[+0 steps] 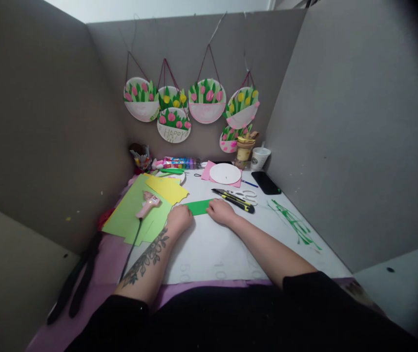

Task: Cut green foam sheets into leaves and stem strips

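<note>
A strip of green paper (199, 208) lies flat on the white work surface (209, 249) between my two hands. My left hand (180, 218) is closed on its left end, fingers curled in. At the right end my right hand (221, 211) grips the paper the same way. Just beyond my right hand rest a black and yellow utility knife (236, 201) and white-handled scissors (245, 195). To the left of my left hand, a pink glue gun (148, 204) sits on light green paper sheets (121, 217).
Yellow paper (167, 188) lies at the left. Farther back is a white paper plate (225, 173) on pink paper. A phone (265, 183) and green paper scraps (293, 222) are at the right. Decorated plates (207, 112) hang on the grey partition, above a white cup (260, 159).
</note>
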A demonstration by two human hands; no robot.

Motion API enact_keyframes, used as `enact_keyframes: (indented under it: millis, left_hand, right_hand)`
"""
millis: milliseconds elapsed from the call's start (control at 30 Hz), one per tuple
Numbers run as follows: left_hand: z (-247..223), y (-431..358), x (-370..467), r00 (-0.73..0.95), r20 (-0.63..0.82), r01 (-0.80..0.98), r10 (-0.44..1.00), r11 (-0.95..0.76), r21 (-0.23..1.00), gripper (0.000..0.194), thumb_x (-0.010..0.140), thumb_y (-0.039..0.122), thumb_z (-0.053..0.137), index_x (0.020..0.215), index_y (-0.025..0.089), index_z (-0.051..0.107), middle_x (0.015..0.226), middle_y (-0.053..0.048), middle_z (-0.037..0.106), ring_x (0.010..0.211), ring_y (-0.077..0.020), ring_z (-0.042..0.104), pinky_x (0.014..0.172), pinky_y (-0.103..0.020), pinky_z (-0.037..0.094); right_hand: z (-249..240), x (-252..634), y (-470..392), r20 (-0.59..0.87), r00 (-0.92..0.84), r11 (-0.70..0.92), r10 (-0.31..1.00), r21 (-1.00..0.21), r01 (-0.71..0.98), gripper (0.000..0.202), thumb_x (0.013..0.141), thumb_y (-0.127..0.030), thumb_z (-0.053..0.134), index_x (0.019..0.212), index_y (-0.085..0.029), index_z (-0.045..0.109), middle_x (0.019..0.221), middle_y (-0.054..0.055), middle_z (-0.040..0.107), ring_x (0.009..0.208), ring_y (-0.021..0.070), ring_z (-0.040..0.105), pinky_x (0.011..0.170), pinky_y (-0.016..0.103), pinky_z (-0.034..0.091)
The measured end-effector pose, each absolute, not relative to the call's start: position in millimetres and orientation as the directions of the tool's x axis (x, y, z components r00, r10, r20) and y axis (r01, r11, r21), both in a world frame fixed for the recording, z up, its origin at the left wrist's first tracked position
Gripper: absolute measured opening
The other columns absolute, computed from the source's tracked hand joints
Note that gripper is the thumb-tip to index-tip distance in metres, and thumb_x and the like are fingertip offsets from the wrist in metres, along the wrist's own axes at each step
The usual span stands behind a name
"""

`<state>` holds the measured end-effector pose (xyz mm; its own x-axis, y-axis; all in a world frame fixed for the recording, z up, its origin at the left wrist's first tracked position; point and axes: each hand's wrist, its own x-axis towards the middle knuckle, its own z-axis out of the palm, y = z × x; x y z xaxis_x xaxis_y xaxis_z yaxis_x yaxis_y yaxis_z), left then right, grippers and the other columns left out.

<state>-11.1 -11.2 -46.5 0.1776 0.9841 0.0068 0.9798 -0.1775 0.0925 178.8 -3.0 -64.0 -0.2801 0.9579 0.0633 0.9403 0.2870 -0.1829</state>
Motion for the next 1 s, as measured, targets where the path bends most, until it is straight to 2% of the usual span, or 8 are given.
enact_keyframes:
  millis: [400,467,567,667,767,867,933,1000]
  left_hand:
    - [-47.8,-15.8,-21.9,0.091,-0.007,0.990,0.996,-0.090,0.104,0.032,0.089,0.022,0.035,0.108,0.012,0.059,0.102,-0.016,0.061,0.095,-0.0274,0.059,0.076,-0.037,0.047]
    - [-49.7,-15.1,-26.5,0.161,0.009,0.980,0.987,-0.161,0.119,0.033,0.090,0.020,0.036,0.112,0.015,0.059,0.103,-0.014,0.060,0.093,-0.0254,0.058,0.077,-0.035,0.045]
    - [-53.8,-12.2,-33.5,0.406,0.057,0.900,0.912,-0.410,0.148,0.038,0.092,0.018,0.035,0.120,0.026,0.060,0.101,-0.009,0.059,0.094,-0.0221,0.056,0.081,-0.033,0.041]
    - [-58.1,-8.8,-37.2,0.558,0.095,0.808,0.825,-0.565,0.164,0.034,0.096,0.030,0.038,0.118,0.029,0.065,0.093,-0.007,0.058,0.090,-0.0218,0.053,0.080,-0.032,0.037]
    - [-59.4,-7.7,-36.7,0.562,0.118,0.803,0.819,-0.574,0.161,0.038,0.095,0.041,0.039,0.111,0.024,0.069,0.087,-0.007,0.058,0.083,-0.0212,0.051,0.077,-0.032,0.035]
    - [-56.2,-9.3,-34.2,0.569,0.094,0.806,0.817,-0.577,0.132,0.039,0.096,0.041,0.037,0.115,0.026,0.068,0.089,-0.007,0.057,0.084,-0.0212,0.050,0.079,-0.032,0.035]
    - [-52.2,-11.2,-32.7,0.573,0.054,0.810,0.818,-0.575,0.116,0.038,0.096,0.039,0.038,0.120,0.030,0.065,0.092,-0.007,0.057,0.088,-0.0215,0.050,0.083,-0.033,0.034]
    - [-47.7,-13.7,-31.5,0.562,0.018,0.821,0.827,-0.560,0.112,0.037,0.096,0.038,0.038,0.123,0.033,0.063,0.095,-0.006,0.057,0.092,-0.0213,0.051,0.087,-0.033,0.034]
  right_hand:
    - [-73.3,202.6,4.1,0.089,-0.196,0.211,0.976,-0.220,0.952,0.017,0.091,-0.025,0.045,0.098,-0.018,0.058,0.103,0.010,0.062,0.096,0.0228,0.054,0.080,0.030,0.035]
    - [-74.7,204.3,5.2,0.084,-0.192,0.206,0.978,-0.239,0.949,0.016,0.091,-0.022,0.043,0.098,-0.018,0.057,0.103,0.009,0.062,0.095,0.0223,0.054,0.080,0.030,0.035]
    - [-76.0,204.0,6.4,0.072,-0.186,0.198,0.980,-0.266,0.943,0.017,0.091,-0.019,0.041,0.097,-0.018,0.057,0.102,0.009,0.062,0.094,0.0222,0.054,0.078,0.030,0.035]
    - [-77.2,203.0,7.4,0.074,-0.173,0.187,0.982,-0.285,0.940,0.018,0.091,-0.019,0.041,0.096,-0.018,0.058,0.100,0.010,0.062,0.093,0.0230,0.054,0.077,0.030,0.035]
    - [-78.4,204.5,8.4,0.102,-0.174,0.198,0.979,-0.322,0.926,0.019,0.089,-0.017,0.041,0.092,-0.018,0.060,0.095,0.009,0.063,0.091,0.0228,0.055,0.077,0.030,0.037]
    - [-77.4,209.3,7.1,0.183,-0.129,0.199,0.975,-0.439,0.876,0.022,0.088,-0.015,0.040,0.095,-0.016,0.061,0.093,0.008,0.064,0.090,0.0207,0.057,0.079,0.029,0.040]
    - [-74.6,210.7,2.5,0.267,-0.089,0.217,0.959,-0.500,0.839,0.029,0.089,-0.013,0.036,0.102,-0.015,0.061,0.099,0.009,0.065,0.095,0.0199,0.057,0.084,0.030,0.042]
    - [-70.9,206.8,-6.3,0.318,-0.142,0.288,0.938,-0.479,0.829,0.034,0.091,-0.015,0.033,0.109,-0.015,0.062,0.108,0.011,0.065,0.104,0.0202,0.056,0.093,0.033,0.039]
